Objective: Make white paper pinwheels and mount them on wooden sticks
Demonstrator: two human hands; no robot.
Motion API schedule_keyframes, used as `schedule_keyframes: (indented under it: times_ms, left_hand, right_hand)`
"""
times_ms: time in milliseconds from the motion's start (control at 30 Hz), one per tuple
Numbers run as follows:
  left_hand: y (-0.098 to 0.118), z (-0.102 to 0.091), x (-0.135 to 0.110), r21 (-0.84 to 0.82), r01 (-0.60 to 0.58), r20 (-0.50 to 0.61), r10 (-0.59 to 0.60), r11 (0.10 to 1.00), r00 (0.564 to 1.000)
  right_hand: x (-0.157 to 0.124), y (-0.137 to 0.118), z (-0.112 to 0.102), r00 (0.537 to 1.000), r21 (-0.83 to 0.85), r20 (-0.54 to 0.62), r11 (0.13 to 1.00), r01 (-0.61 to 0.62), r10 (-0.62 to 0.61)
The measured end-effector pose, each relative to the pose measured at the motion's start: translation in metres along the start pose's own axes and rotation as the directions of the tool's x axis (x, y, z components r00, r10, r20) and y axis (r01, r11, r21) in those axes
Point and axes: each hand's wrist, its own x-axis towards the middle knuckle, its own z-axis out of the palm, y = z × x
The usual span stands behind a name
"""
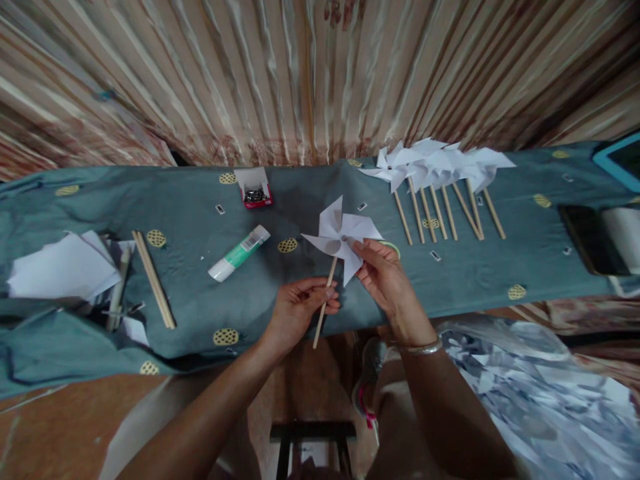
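A white paper pinwheel [331, 223] on a thin wooden stick [320, 321] is held up over the table's front edge. My left hand [303, 310] grips the stick below the blades, with thumb and fingers closed round it. At the pinwheel's centre and right blades, my right hand [387, 277] pinches the paper, its fingers partly hidden behind the blades. Part of a pale green ring-like item [393, 248] shows behind that hand. Left of the pinwheel lies a green and white glue stick [240, 253]. Behind it stands an open red box [256, 195] of small dark metallic pieces.
Several finished pinwheels [440, 163] lie at the back right. Loose wooden sticks [154, 280] and white paper sheets [65, 267] are on the left. A dark phone-like object [593, 239] and blue-edged device [620, 160] sit far right. A plastic bag of paper scraps [545, 393] stands below.
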Motion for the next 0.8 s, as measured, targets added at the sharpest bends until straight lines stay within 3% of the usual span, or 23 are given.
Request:
schedule_keyframes:
  times_ms: [800]
  left_hand:
    - [-0.0017,0.0003,0.0025,-0.006,0.044,0.006,-0.044,0.999,0.999]
  right_hand:
    - [0.0032,-0.0006,0.0046,0.999,0.072,-0.043,0.997,-0.003,0.006]
